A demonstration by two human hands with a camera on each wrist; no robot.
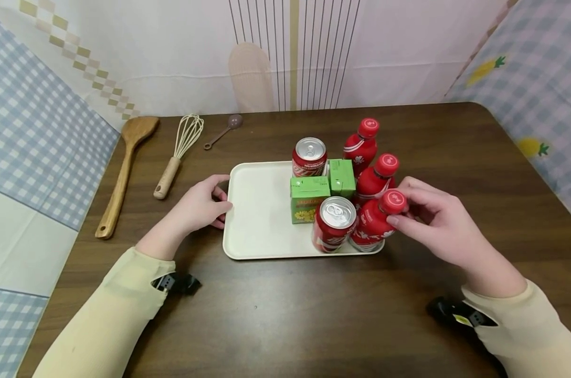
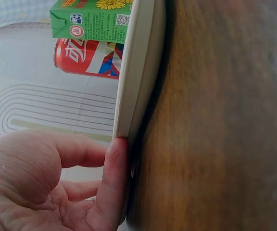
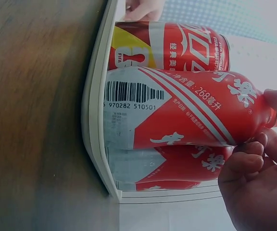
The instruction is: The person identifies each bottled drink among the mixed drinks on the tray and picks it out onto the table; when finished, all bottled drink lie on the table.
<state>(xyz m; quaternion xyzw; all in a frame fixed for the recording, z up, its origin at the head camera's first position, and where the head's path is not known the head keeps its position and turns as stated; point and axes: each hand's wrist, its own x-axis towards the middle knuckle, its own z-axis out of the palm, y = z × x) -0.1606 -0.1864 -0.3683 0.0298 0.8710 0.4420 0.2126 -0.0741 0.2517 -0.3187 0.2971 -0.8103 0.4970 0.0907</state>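
A cream tray lies on the table, and my left hand grips its left rim. In the left wrist view, the fingertips meet the tray's edge. My right hand pinches a red bottle just below its cap, at the tray's front right corner. That bottle's base stands in the tray, and it leans slightly in the right wrist view. Two more red bottles stand behind it. Beside them are two green drink cartons and two red cola cans.
To the left on the brown wooden table lie a wooden spatula, a whisk with a wooden handle, and a small measuring spoon. A patterned cloth hangs behind the table.
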